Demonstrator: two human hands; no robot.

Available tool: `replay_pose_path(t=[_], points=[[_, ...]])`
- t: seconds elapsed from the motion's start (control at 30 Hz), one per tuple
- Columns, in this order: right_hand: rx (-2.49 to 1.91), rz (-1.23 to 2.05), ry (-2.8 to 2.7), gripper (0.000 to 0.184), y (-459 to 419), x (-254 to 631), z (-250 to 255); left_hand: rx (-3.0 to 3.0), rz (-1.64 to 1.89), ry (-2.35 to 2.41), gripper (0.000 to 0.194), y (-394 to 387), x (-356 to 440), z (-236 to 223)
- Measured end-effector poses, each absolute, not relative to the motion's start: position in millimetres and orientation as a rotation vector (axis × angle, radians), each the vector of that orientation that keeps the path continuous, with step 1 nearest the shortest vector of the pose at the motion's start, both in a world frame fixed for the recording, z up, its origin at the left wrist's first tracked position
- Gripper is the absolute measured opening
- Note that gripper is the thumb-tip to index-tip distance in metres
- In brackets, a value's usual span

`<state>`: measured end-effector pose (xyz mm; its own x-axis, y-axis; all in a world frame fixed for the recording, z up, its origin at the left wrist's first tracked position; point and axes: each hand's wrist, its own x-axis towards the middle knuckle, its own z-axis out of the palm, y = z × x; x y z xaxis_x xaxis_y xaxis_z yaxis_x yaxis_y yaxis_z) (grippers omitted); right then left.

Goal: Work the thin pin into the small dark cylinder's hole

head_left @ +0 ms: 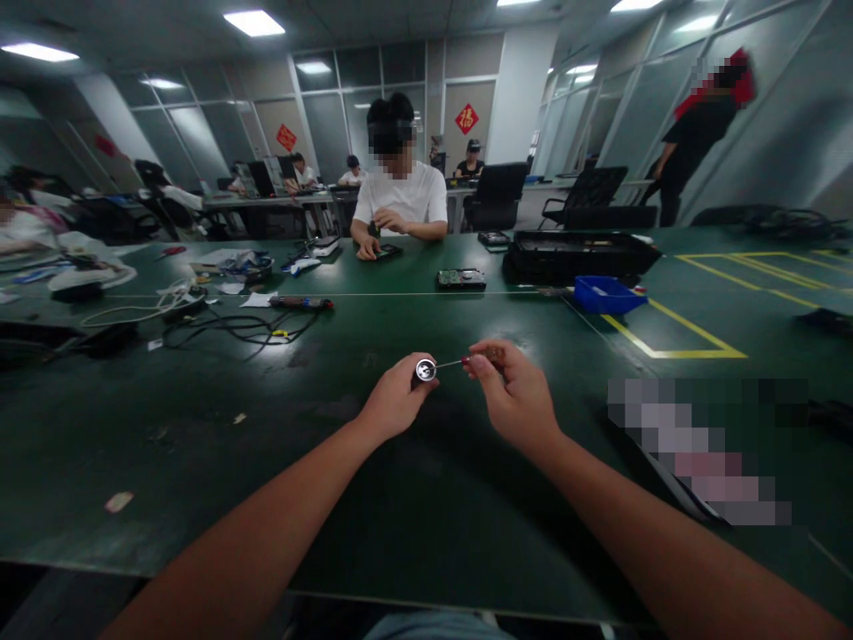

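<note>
My left hand [394, 396] is closed around a small dark cylinder with a bright silver ring at its open end [425, 368]. From the right, a thin metal shaft reaches into or against that end; I cannot tell how deep. The shaft belongs to a screwdriver [465, 361] with a red collar and a brownish handle. My right hand [520, 391] pinches it near the collar, its fingers covering part of the handle. Both hands are just above the green table [400, 516].
Across the table a person in a white shirt [400, 200] handles a small dark object. Between us lies a circuit board part [461, 279]. Right are a black tray [579, 258] and a blue bin [608, 293]; left, a dark pen-shaped tool [301, 303] and cables [227, 331].
</note>
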<state>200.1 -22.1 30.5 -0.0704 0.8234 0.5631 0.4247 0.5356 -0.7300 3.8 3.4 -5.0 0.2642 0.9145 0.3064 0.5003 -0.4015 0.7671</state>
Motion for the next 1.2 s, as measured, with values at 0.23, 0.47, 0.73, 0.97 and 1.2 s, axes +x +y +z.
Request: replay_pose_path(t=[0.23,0.47,0.73,0.97,1.2], points=[[-1.058,0.488,-1.727,0.021,-21,201,29,2.019,1.022,1.278,0.024,5,3,-5],[-1.146,0.335,-1.731,0.021,-24,202,38,2.047,1.023,1.293,0.028,4,2,-4],[-1.176,0.132,-1.790,0.038,-28,200,42,2.144,1.027,1.262,0.026,5,0,-6],[-1.130,0.092,-1.856,0.036,-29,200,40,2.159,1.040,1.265,0.026,6,-1,-7],[-1.113,0.064,-1.915,0.030,-31,200,42,2.131,1.009,1.276,0.022,5,-1,-6]])
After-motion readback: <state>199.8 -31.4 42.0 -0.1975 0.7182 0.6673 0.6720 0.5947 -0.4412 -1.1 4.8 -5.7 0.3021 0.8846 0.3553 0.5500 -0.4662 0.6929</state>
